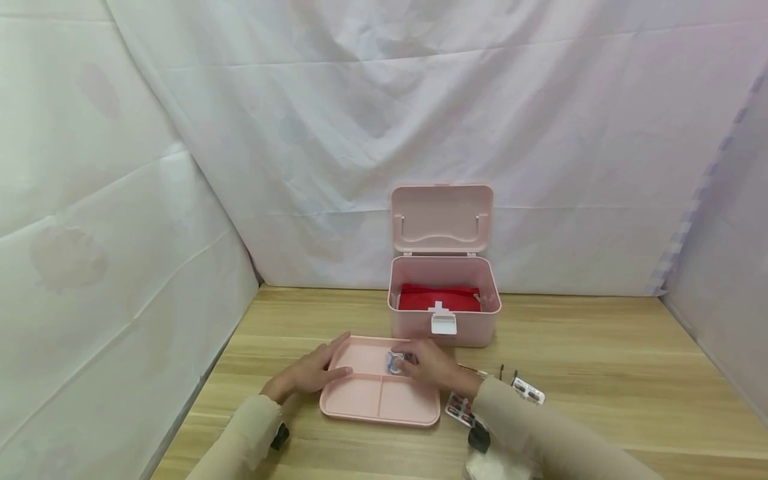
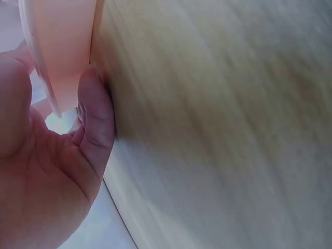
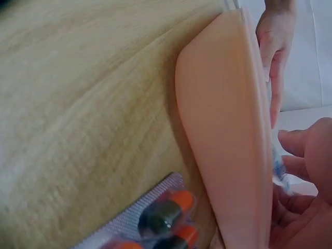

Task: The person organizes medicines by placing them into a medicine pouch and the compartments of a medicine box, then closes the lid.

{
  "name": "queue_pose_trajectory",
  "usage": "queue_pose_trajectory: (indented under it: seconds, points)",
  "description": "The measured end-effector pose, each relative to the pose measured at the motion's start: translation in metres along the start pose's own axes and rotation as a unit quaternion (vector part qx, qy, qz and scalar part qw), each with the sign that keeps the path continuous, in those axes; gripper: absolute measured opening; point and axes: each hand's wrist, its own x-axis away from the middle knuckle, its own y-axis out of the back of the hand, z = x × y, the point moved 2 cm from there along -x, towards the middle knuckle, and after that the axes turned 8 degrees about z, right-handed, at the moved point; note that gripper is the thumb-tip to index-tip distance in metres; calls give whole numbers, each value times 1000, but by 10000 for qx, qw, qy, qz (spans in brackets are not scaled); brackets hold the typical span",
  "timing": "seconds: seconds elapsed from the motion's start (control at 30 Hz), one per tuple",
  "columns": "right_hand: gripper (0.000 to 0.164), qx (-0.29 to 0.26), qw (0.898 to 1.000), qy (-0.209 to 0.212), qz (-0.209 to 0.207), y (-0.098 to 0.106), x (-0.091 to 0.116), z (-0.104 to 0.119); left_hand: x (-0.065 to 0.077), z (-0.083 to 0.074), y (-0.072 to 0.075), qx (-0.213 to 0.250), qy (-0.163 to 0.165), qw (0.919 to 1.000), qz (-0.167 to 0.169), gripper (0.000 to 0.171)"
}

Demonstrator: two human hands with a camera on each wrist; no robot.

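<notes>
A shallow pink tray (image 1: 353,398) with three compartments lies on the table. My left hand (image 1: 309,369) grips its left side, thumb over the rim and the other fingers along the outer wall. In the left wrist view a finger (image 2: 96,106) rests between that wall (image 2: 67,39) and the tabletop. Over the tray's long far compartment, my right hand (image 1: 433,363) pinches a small clear packet (image 1: 395,362) with blue and white contents. The right wrist view shows the packet (image 3: 280,168) mostly hidden behind the tray rim and fingers.
Behind the tray stands a pink box (image 1: 414,328) with its lid (image 1: 442,213) raised and a red pouch (image 1: 438,298) inside. A capsule blister pack (image 1: 459,409) lies right of the tray, partly under my right forearm. Another blister pack (image 1: 529,392) lies farther right.
</notes>
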Motion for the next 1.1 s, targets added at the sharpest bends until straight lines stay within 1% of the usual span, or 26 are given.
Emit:
queue_pose_trajectory:
  seconds: [0.07, 0.2, 0.27, 0.33, 0.43, 0.57, 0.63, 0.73, 0.83, 0.97, 1.03, 1.1]
  points:
    - [34, 277, 9996, 50, -48, 1, 1, 1, 0, 0, 0, 54, -31, 10000, -42, 79]
    - [41, 723, 9973, -39, -132, 5, 7, 1, 0, 1, -1, 114, -84, 9999, -81, 79]
    - [43, 817, 9965, -87, -132, 9, 12, 1, 0, 1, -1, 166, -47, 9998, -101, 79]
    - [42, 802, 9967, -10, -122, 13, 18, 2, 0, 1, -1, 174, -39, 9998, -114, 79]
    - [38, 676, 9976, 150, -5, 20, 28, 3, -1, 1, -1, 172, -25, 9998, -115, 79]
    - [33, 347, 9988, 306, 169, 32, 44, 5, -1, 2, -2, 147, 5, 9998, -117, 79]
    - [30, 256, 9987, 404, 149, 38, 52, 4, -2, 2, -2, 121, 5, 9999, -123, 79]
    - [23, 176, 9970, 747, 7, 47, 63, 0, -1, 2, -2, 93, -27, 9999, -108, 79]
    - [18, 69, 9944, 1058, 12, 56, 74, -4, -1, 1, -1, 89, -21, 9999, -106, 79]
    - [18, -109, 9928, 1136, 376, 69, 89, -9, -1, 2, -1, 45, -19, 9999, -100, 80]
    - [18, -342, 9916, 1064, 647, 74, 96, -11, -1, 2, -2, 31, -50, 9999, -94, 80]
    - [20, -668, 9877, 1071, 927, 77, 102, -13, -1, 3, -1, 16, -84, 9999, -93, 80]
